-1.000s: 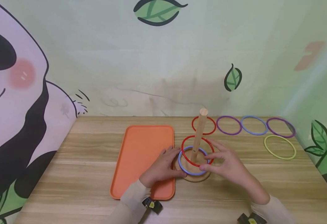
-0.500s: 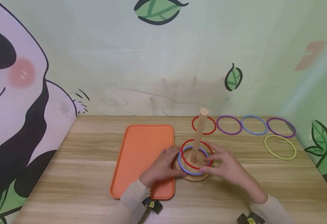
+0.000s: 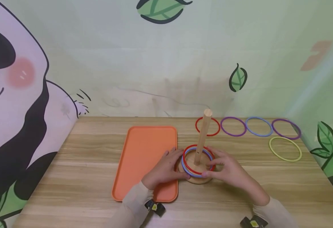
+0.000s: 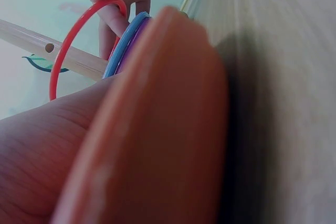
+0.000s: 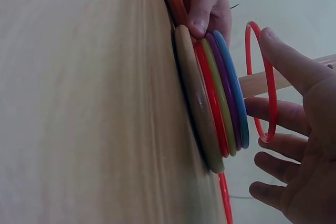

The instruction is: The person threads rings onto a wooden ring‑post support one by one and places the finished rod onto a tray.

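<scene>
A wooden peg [image 3: 202, 136] stands upright on a round wooden base [image 5: 194, 95]. Red, green, purple and blue rings [image 5: 231, 90] lie stacked round its foot. My right hand [image 3: 230, 169] pinches another red ring [image 5: 271, 90] by its right side, thumb against its edge; this ring surrounds the peg, tilted and just above the stack. On the opposite side, my left hand [image 3: 163, 171] holds the edge of the stack, with the thumb in front and the fingers behind. In the right wrist view, the left thumb touches the rings near the base; its fingertips are mostly hidden.
An orange tray [image 3: 143, 148] lies left of the base, under the left hand. Behind the peg is a red ring [image 3: 219, 126], in a row with a purple ring [image 3: 221, 126], a blue ring [image 3: 259, 136] and another purple ring [image 3: 286, 138]. A yellow-green ring [image 3: 285, 160] lies in front.
My right hand has lowered the red ring along the peg, down close over the blue ring. The left hand has stayed in place at the stack.
</scene>
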Available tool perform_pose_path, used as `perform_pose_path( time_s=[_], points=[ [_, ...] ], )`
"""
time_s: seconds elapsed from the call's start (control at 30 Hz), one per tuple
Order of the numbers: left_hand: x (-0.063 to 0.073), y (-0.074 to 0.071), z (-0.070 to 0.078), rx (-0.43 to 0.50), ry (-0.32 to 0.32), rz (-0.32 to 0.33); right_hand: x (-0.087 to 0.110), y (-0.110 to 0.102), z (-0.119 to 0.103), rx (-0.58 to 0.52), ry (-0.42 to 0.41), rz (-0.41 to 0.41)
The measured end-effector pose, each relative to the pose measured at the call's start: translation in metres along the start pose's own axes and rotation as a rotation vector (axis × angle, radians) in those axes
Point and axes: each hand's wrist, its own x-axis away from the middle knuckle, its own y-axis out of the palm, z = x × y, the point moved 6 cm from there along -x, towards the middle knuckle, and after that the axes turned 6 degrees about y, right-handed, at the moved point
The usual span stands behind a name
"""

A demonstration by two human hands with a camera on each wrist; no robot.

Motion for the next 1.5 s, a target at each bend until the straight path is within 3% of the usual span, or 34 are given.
perform_pose_path(
  time_s=[0.63,1.03,1.5],
  points=[
    [0.003,0.004,-0.006,0.007,-0.042,-0.018,-0.001,0.013,0.011,-0.008,0.054,-0.051],
    [0.001,0.002,-0.004,-0.018,-0.035,-0.023,-0.003,0.014,0.015,-0.015,0.055,-0.069],
    [0.0,0.001,0.0,-0.019,-0.005,-0.007,-0.002,0.011,0.012,-0.067,-0.013,-0.059]
  ],
)
